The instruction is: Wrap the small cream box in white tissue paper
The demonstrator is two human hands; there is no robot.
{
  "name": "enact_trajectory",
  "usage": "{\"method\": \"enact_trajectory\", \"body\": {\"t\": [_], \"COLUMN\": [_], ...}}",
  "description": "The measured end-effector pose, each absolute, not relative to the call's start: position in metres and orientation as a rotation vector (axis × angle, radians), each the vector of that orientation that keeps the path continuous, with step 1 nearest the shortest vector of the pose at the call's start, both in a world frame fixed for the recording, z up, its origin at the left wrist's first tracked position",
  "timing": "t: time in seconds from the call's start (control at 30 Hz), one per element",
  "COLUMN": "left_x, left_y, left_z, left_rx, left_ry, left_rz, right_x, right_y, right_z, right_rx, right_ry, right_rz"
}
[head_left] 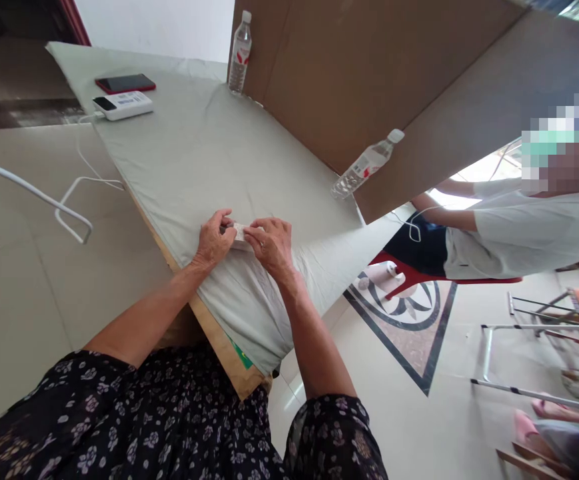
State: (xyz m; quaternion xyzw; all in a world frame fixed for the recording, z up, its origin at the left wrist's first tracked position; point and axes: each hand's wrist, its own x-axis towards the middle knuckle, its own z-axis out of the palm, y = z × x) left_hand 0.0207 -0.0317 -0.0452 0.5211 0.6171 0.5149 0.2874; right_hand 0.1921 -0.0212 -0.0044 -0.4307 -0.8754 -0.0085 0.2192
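Both of my hands meet over a small whitish box-like block [240, 233] with a faintly patterned top, near the close edge of the cloth-covered table [194, 153]. My left hand [215, 238] grips its left end, thumb against it and fingers curled. At the other end, my right hand [272, 244] pinches the block between thumb and fingers. Its lower side rests on or just above the pale cloth; I cannot tell which. Fingers cover both ends, so its exact kind does not show.
A phone [125, 83] and a white cabled device [123, 105] lie at the far left. Two plastic bottles, one upright [240, 57] and one appearing tilted [366, 165], stand by a tall cardboard panel [329, 73]. Beyond it, a person in a white shirt [524, 230] sits on a red chair.
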Motion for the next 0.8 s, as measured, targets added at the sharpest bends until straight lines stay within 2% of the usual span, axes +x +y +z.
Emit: {"method": "enact_trajectory", "body": {"t": [0.2, 0.4, 0.8], "left_x": [0.022, 0.029, 0.033], "left_y": [-0.033, -0.035, -0.037], "left_z": [-0.046, -0.048, -0.050], "left_rx": [1.471, 1.638, 1.606], "left_ry": [1.668, 1.700, 1.304], "left_rz": [1.366, 1.298, 1.430], "right_x": [0.182, 0.176, 0.173], "right_y": [-0.013, -0.001, 0.050], "right_z": [0.011, 0.008, 0.045], "right_rx": [-1.177, -1.315, -1.404], "right_ry": [-2.573, -2.321, -2.230], "right_rz": [-0.153, -0.030, 0.143]}}
